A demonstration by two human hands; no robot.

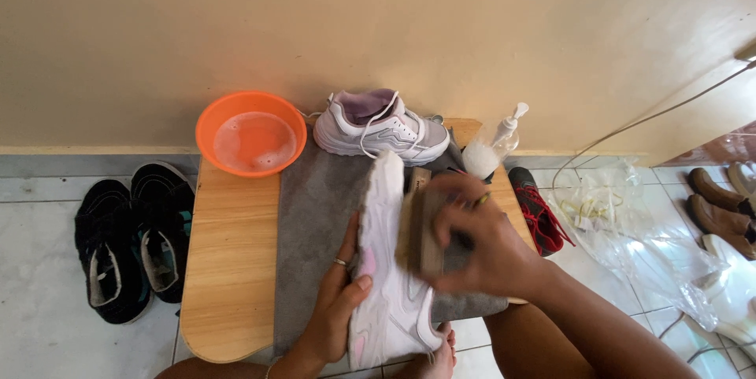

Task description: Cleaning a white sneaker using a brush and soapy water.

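Note:
My left hand (335,300) grips a white and pink sneaker (387,269) from its left side, holding it on edge over a grey towel (315,213). My right hand (480,237) holds a wooden brush (419,225) pressed against the sneaker's side; the hand is motion-blurred. The second white sneaker (382,127) stands upright at the far end of the towel, near the wall.
An orange basin (250,133) with soapy water sits at the far left of the small wooden table (228,269). A pump bottle (508,133) and a white brush (480,160) stand at the far right. Black shoes (130,237) lie on the tiled floor left; plastic bags (630,213) and more shoes lie right.

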